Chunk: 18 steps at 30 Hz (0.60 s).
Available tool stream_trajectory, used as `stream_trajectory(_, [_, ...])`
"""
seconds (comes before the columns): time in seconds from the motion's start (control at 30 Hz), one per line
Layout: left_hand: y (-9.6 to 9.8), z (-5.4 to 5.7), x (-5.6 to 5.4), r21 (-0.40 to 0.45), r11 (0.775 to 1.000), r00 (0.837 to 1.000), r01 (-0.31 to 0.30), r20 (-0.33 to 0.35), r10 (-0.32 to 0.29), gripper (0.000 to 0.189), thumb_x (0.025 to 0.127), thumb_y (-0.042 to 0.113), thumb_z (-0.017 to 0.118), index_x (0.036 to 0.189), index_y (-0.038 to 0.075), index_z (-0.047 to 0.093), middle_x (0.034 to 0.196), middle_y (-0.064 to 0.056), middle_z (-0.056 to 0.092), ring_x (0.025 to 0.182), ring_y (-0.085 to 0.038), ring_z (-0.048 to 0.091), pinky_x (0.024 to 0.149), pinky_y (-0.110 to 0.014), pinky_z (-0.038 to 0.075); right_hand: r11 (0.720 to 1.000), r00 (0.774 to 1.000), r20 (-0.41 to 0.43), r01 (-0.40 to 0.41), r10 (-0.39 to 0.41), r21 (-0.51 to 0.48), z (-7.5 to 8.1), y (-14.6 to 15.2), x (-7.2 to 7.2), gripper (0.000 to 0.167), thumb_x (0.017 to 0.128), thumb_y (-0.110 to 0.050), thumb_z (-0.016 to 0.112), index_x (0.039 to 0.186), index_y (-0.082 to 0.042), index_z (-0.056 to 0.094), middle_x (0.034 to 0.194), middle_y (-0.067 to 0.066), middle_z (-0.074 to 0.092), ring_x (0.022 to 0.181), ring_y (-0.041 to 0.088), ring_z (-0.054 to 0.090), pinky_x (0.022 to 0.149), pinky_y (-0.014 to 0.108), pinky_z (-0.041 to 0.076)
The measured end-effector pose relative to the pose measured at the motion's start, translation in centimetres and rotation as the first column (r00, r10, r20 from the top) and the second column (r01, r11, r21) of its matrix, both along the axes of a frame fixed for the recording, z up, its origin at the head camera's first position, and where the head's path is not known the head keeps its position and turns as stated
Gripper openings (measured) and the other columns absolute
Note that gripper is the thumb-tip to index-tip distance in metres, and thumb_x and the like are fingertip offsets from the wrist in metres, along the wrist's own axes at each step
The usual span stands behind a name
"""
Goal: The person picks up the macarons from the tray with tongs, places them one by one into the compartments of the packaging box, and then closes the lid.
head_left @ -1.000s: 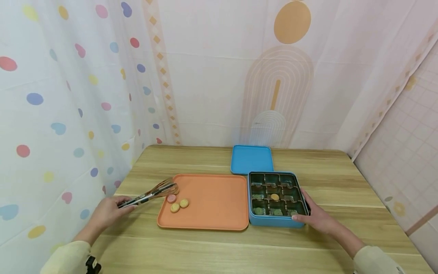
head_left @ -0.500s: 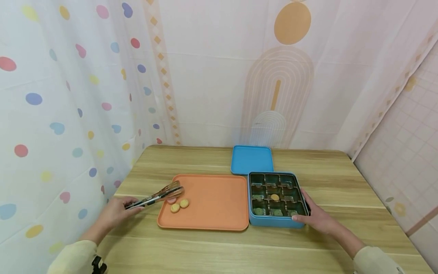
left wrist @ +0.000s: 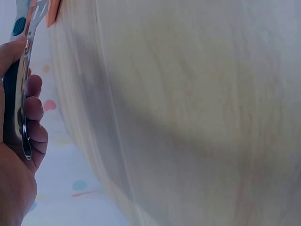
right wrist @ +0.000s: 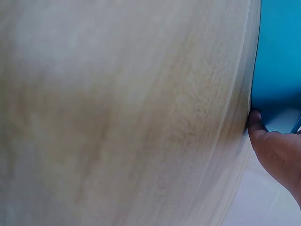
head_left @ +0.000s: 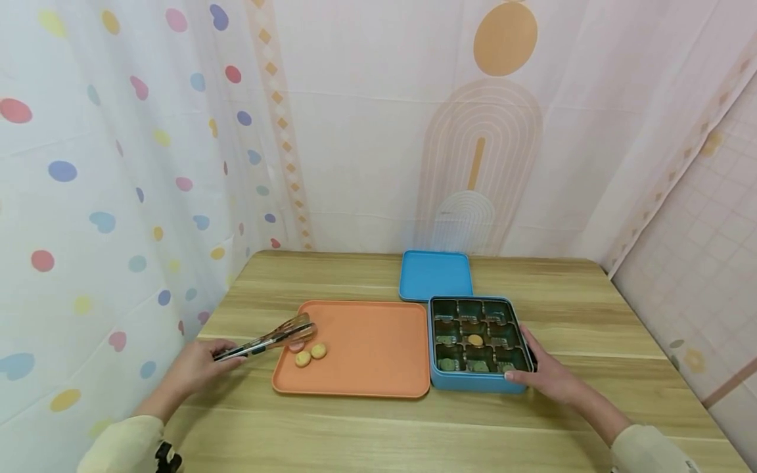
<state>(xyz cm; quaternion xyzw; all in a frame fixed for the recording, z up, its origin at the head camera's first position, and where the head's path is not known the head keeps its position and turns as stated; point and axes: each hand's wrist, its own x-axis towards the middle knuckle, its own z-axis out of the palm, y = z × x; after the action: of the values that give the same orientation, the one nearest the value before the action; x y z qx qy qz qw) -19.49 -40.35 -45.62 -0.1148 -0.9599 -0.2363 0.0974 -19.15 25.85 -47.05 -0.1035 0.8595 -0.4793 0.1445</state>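
My left hand grips a pair of metal tongs by the handles, also seen in the left wrist view. The amber-coloured tong heads reach over the left edge of the orange tray and partly cover a pink cookie. Two yellow cookies lie just in front of it. At the tray's right stands a blue square box with a dark compartment insert. One orange-yellow cookie sits in its middle compartment, and greenish pieces show in the front ones. My right hand holds the box's front right corner, thumb in front.
A blue lid lies behind the box, near the back of the wooden table. Patterned curtains hang close behind the table and along its left side.
My left hand has moved a little to the right with the tongs, and their heads now overlap the pink cookie. My right hand and the box have stayed put.
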Motion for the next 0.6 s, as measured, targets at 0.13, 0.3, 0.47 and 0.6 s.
stream_trajectory(0.13, [0.5, -0.1, -0.1, 0.001, 1.000, 1.000, 0.016, -0.024, -0.016, 0.012, 0.082, 0.023, 0.083, 0.086, 0.014, 0.075, 0.068, 0.011, 0.058, 0.059, -0.002, 0.045, 0.054, -0.025, 0.039, 1.000, 1.000, 0.002, -0.001, 0.001, 0.021, 0.0, 0.0, 0.0, 0.108, 0.091, -0.029, 0.073, 0.158, -0.008, -0.009, 0.158, 0.035, 0.000, 0.141, 0.057, 0.010, 0.106, 0.071, 0.019])
stream_trajectory(0.3, [0.6, -0.4, -0.1, 0.029, 1.000, 1.000, -0.002, -0.008, 0.002, 0.012, 0.082, 0.024, 0.083, 0.085, 0.015, 0.075, 0.065, 0.011, 0.056, 0.057, -0.003, 0.044, 0.053, -0.025, 0.038, 0.999, 1.000, -0.004, 0.002, -0.002, 0.033, 0.1, -0.1, 0.1, 0.108, 0.091, -0.030, 0.073, 0.158, -0.007, -0.008, 0.158, 0.036, 0.000, 0.141, 0.057, 0.010, 0.106, 0.070, 0.018])
stream_trajectory(0.47, [0.8, -0.5, -0.3, 0.066, 0.997, 0.999, -0.029, 0.023, 0.028, 0.015, 0.083, 0.024, 0.082, 0.091, 0.012, 0.077, 0.065, 0.009, 0.057, 0.055, -0.004, 0.044, 0.052, -0.025, 0.037, 1.000, 1.000, -0.011, 0.004, -0.004, 0.026, 0.1, -0.2, 0.1, 0.109, 0.090, -0.030, 0.074, 0.158, -0.006, -0.008, 0.157, 0.036, 0.000, 0.140, 0.057, 0.011, 0.107, 0.070, 0.019])
stream_trajectory(0.6, [1.2, -0.2, -0.6, 0.052, 0.997, 0.998, -0.058, 0.041, 0.055, 0.022, 0.085, 0.030, 0.080, 0.095, 0.012, 0.078, 0.063, 0.009, 0.055, 0.055, -0.007, 0.043, 0.051, -0.026, 0.036, 1.000, 1.000, -0.018, 0.004, -0.004, 0.009, 0.1, -0.1, 0.0, 0.109, 0.090, -0.028, 0.074, 0.158, -0.006, -0.008, 0.157, 0.036, 0.000, 0.140, 0.057, 0.013, 0.107, 0.069, 0.020])
